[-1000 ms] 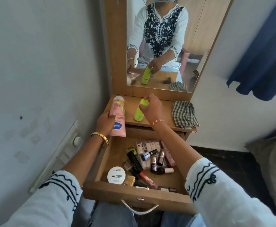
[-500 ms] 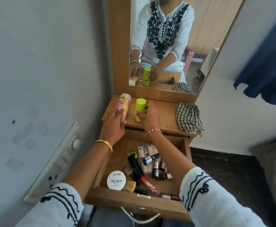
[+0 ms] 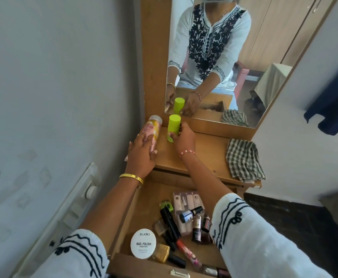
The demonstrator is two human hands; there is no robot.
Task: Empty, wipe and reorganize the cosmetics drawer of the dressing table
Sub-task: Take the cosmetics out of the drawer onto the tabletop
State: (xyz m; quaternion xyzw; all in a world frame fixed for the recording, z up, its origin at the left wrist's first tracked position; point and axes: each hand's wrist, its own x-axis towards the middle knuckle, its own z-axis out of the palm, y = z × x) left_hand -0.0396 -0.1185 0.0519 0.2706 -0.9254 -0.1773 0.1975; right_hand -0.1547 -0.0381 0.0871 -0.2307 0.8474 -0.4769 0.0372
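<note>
Near the middle of the frame, the left hand (image 3: 143, 152) lies flat along a pink lotion bottle (image 3: 151, 129), fingers straight and pressing it at the left edge of the wooden tabletop (image 3: 208, 155). Just right of it, the right hand (image 3: 184, 138) has its grip curled around the base of an upright lime-green bottle (image 3: 173, 126), which stands on the tabletop in front of the mirror (image 3: 234, 57). A checked cloth (image 3: 244, 159) lies crumpled at the tabletop's right end. In the lower centre, the open drawer (image 3: 144, 205) holds a round white nail polish remover tub (image 3: 143, 243), a black tube (image 3: 170, 221), several nail polish bottles (image 3: 196, 225) and a red lip gloss (image 3: 186, 250).
</note>
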